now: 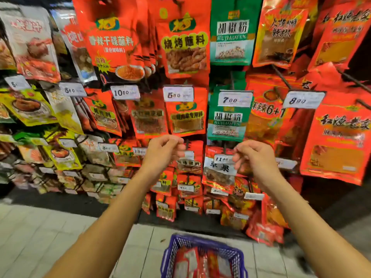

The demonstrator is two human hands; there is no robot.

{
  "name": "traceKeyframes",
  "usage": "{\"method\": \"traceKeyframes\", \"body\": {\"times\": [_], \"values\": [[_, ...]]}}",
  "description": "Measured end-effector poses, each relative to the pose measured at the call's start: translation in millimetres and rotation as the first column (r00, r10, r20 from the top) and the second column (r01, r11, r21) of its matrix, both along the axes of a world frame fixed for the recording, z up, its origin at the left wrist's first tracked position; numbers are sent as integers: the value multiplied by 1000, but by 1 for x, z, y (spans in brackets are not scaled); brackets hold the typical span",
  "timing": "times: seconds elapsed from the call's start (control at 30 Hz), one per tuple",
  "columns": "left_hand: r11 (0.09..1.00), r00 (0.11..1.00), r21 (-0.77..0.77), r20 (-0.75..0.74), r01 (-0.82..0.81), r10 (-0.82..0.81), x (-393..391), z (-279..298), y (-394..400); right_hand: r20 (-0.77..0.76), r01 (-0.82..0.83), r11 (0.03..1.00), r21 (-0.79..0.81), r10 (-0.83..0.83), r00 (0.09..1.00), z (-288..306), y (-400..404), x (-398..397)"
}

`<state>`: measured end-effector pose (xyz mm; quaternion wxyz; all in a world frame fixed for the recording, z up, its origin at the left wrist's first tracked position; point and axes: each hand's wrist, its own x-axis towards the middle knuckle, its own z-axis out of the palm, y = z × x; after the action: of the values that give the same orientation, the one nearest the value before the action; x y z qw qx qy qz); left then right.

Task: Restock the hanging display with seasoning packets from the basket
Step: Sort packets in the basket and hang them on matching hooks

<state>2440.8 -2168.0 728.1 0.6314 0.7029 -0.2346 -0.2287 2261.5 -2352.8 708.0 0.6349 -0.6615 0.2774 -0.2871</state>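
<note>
Packets [202, 259] sit in the blue basket [170, 255] on the tiled floor [40, 237] at the bottom edge of the head view, well below both hands. Left hand [162, 152] and right hand [254, 155] are raised side by side in front of the display [186, 109], fingers loosely curled, neither holding anything as far as I can see. There's a clear gap between them, and a bare black hook [187, 145] shows in that gap. Right fingertips [236, 157] hover just beside a clear packet [219, 173] with a price tag [221, 159] on it; can't tell if they touch. Display is packed tight, rows overlapping edge to edge. Open floor lies left of the basket.
</note>
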Motion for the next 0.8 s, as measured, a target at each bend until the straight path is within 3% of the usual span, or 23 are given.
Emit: {"method": "traceKeyframes", "body": {"times": [0.2, 0.37, 0.6, 0.7, 0.8], "values": [[972, 963, 227, -268, 60, 3, -28, -142, 16, -283, 152, 949, 275, -71, 956, -148, 16, -30], [881, 901, 464, -417, 95, 123, -45, -272, 34, -533, 301, 899, 319, -92, 841, -274, 46, -56], [729, 743, 651, -592, 211, 313, -68, -464, 64, -798, 424, 865, 270, -45, 600, -464, 91, -96], [645, 756, 710, -579, 283, 305, -75, -572, 80, -882, 332, 921, 206, 29, 470, -567, 108, -106], [557, 772, 726, -597, 404, 218, -77, -665, 95, -924, 97, 978, 186, 141, 354, -672, 117, -113]]}}
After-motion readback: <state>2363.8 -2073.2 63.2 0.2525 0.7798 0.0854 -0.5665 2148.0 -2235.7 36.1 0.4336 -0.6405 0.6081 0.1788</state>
